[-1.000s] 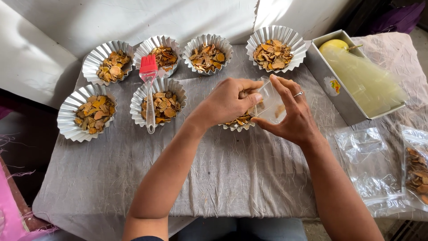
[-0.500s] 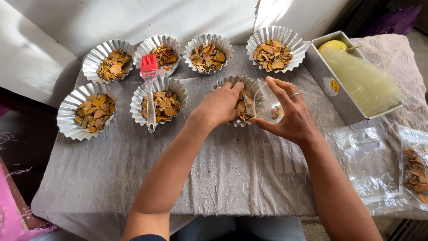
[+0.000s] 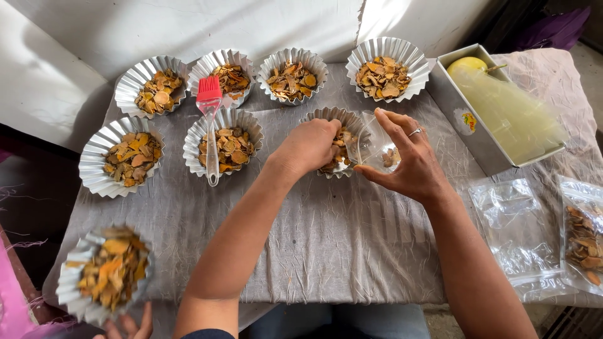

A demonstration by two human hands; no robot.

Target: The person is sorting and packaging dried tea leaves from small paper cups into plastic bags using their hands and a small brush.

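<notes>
My left hand (image 3: pixel 308 147) reaches into a crinkled foil cup (image 3: pixel 326 116) at the table's middle, fingers bunched down in its dried orange-brown slices (image 3: pixel 342 141). Right beside it, my right hand (image 3: pixel 411 166) holds a small clear plastic bag (image 3: pixel 374 147) with its mouth open toward the cup. A few slices lie inside the bag. A ring is on my right hand.
Several more foil cups of slices stand at the back and left; a red silicone brush (image 3: pixel 209 100) lies across one. Another person's hand (image 3: pixel 125 326) holds a filled foil cup (image 3: pixel 107 273) at bottom left. A metal tin (image 3: pixel 465 132) and clear bags (image 3: pixel 518 232) lie right.
My left hand has moved from the bag's mouth down into the foil cup. A foil cup held by another hand has come into view at bottom left.
</notes>
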